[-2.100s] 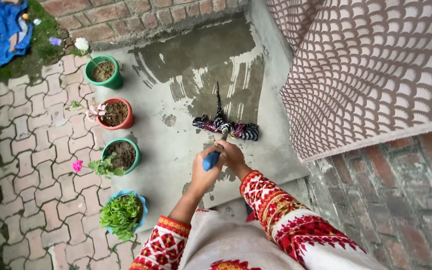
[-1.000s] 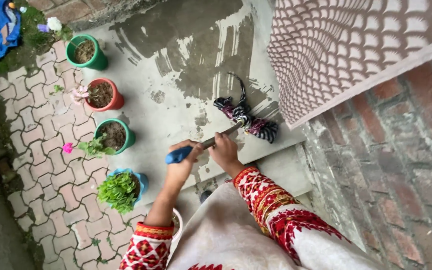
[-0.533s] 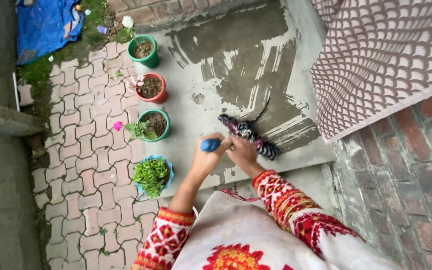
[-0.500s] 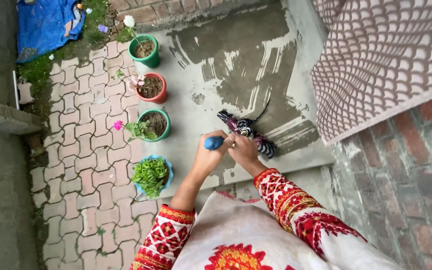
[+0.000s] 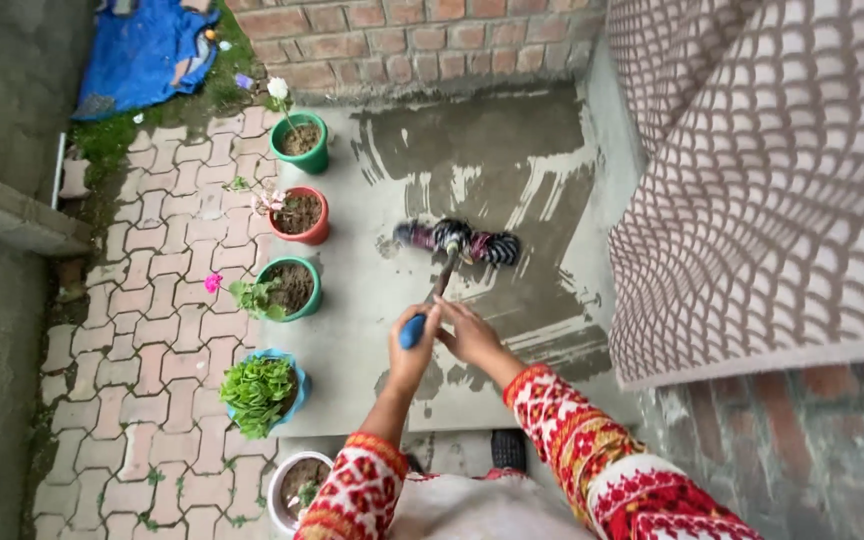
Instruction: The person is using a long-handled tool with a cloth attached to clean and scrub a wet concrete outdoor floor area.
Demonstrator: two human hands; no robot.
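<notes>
Five pots line the edge of the slab (image 5: 372,300): a green pot (image 5: 301,142) with a white flower, a red pot (image 5: 303,214), a second green pot (image 5: 291,288) with a pink flower, a blue pot (image 5: 264,390) full of leaves, and a white pot (image 5: 292,490) at the bottom. Left of them lies paving (image 5: 152,330). A blue tarp (image 5: 147,50) sits on grass beside a brick wall (image 5: 402,40). A patterned mat (image 5: 762,180) covers the right

Both hands, left hand (image 5: 414,352) and right hand (image 5: 469,335), grip a mop (image 5: 457,242) (striped rag head) on wet concrete floor (image 5: 372,300).
</notes>
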